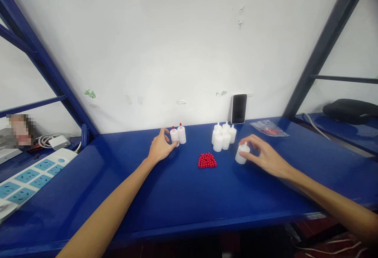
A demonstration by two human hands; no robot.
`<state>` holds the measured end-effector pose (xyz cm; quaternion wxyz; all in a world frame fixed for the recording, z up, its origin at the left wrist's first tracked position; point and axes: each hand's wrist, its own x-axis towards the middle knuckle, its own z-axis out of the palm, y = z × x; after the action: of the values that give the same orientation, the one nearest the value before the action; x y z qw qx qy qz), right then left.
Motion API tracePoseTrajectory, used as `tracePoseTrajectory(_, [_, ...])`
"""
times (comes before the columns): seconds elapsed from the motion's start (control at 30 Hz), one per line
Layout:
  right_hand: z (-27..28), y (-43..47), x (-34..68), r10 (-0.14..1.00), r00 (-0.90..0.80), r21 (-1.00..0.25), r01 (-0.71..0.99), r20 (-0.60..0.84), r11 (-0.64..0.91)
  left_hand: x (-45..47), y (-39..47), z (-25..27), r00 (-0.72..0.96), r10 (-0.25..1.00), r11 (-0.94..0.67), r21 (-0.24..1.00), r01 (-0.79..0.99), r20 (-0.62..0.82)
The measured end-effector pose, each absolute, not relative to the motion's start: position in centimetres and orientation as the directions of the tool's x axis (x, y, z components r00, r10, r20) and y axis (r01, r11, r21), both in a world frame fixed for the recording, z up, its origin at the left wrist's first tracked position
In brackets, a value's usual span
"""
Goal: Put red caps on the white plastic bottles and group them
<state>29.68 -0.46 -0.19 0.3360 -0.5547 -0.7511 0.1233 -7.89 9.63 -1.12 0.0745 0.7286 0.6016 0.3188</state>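
Two white squeeze bottles with red tips stand side by side at the back of the blue table. My left hand (161, 147) is around the nearer red-capped bottle (174, 134), its thumb across the lower front and the fingers at its left side. The other red-capped bottle (182, 135) stands just behind it on the right. On the right, my right hand (261, 153) grips an uncapped white bottle (241, 156) between thumb and fingers, upright and at or close to the tabletop. Between the hands, several uncapped white bottles (218, 141) are grouped behind a patch of small red caps (207, 161).
A phone-like device (239, 109) leans on the wall. A clear plastic bag (269, 128) with red pieces lies at the back right. At the left are a power strip (32, 179) and a white charger with cable (58, 142). Metal posts (321, 53) flank the table (165, 199).
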Motion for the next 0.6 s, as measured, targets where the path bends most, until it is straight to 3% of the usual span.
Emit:
tracePoseTrajectory(0.17, [-0.4, -0.8, 29.4, 0.928, -0.168, -0.661, 0.660, 0.333, 0.357, -7.8, 9.8, -1.0, 0.110, 0.927, -0.297, 0.520, 0.801, 0.359])
tracePoseTrajectory(0.33, [-0.1, -1.7, 27.6, 0.920, -0.294, -0.795, 0.475, 0.260, 0.377, -7.7, 9.9, -1.4, 0.100, 0.921, -0.301, 0.526, 0.796, 0.377])
tracePoseTrajectory(0.5, [-0.3, -2.3, 25.3, 0.912, -0.341, -0.852, 0.384, 0.228, 0.356, -7.8, 9.0, -1.3, 0.039, 0.848, -0.334, 0.475, 0.814, 0.529])
tracePoseTrajectory(0.6, [-0.3, -2.2, 24.0, 0.928, -0.255, -0.857, 0.373, 0.274, 0.355, -6.9, 7.3, -0.5, 0.162, 0.764, -0.481, 0.383, 0.789, 0.625])
